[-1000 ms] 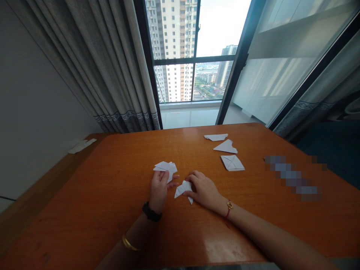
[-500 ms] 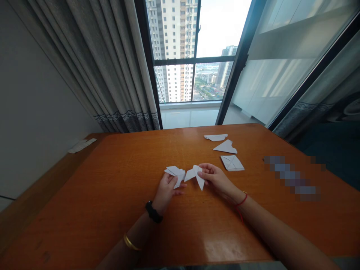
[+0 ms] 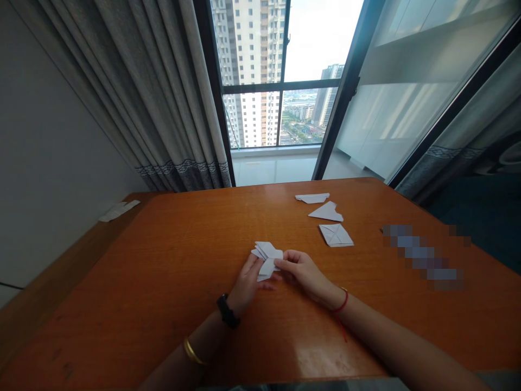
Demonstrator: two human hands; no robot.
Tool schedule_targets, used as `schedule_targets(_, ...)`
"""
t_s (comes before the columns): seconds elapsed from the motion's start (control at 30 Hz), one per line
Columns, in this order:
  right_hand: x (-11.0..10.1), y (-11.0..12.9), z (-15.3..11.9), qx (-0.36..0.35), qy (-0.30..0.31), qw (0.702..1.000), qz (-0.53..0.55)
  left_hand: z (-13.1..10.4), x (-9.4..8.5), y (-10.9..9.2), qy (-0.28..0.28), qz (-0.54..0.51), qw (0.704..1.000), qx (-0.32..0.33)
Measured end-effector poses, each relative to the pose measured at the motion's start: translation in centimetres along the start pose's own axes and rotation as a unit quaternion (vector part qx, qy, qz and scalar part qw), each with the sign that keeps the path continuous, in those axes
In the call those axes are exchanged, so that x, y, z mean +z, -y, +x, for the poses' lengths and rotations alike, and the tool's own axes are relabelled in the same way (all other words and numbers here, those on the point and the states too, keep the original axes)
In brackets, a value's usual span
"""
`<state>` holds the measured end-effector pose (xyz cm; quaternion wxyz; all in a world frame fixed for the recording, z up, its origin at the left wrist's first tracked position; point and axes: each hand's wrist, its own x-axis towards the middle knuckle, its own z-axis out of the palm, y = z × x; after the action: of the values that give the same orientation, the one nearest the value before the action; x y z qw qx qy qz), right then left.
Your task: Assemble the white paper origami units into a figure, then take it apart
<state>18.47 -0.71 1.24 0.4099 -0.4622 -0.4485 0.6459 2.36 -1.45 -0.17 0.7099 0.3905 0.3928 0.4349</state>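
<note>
A white folded-paper piece [image 3: 267, 259] with several layered flaps is held between my two hands, just above the table's middle. My left hand [image 3: 248, 279] is closed on its lower left side, with the thumb on top and fingers reaching underneath. From the right, my right hand [image 3: 303, 271] pinches the paper's right edge between thumb and fingers. The fingertips beneath the paper are partly hidden. Beyond my right hand lies a square folded paper [image 3: 336, 235] with crossing creases.
Behind the square lie a pointed folded paper [image 3: 326, 211] and a long flat folded paper [image 3: 312, 198]. A blurred-out object [image 3: 421, 252] is on the right of the wooden table [image 3: 171, 260]. White paper [image 3: 119, 210] rests by the left wall.
My right hand has moved left and slightly down, closer to my left hand. Two pointed white flaps that stood apart at my right fingers no longer show separately; the paper is one compact cluster.
</note>
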Motion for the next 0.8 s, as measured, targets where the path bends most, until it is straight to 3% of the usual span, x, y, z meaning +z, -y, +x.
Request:
schedule_targets(0.23,0.4,0.2,-0.2,-0.049,0.008,0.992,-0.116,-0.1,0.5,0.2,0.007,0.06,0.998,0.024)
schedule_targets(0.37,0.4,-0.5,-0.2,-0.119,-0.041,0.987,-0.104,-0.1,0.6,0.6,-0.001,0.119,0.988,0.094)
schedule_targets(0.47,0.1,-0.7,-0.2,-0.143,-0.034,0.978,-0.146,-0.3,0.2,0.6,-0.032,0.187,0.969,0.159)
schedule_targets(0.6,-0.2,-1.0,-0.2,-0.187,-0.053,0.949,-0.247,-0.7,-0.2,0.6,-0.086,0.208,0.95,0.217)
schedule_targets(0.8,0.4,-2.1,0.0,-0.256,0.013,0.89,-0.377,-0.5,0.2,1.7,-0.051,0.167,0.966,0.193)
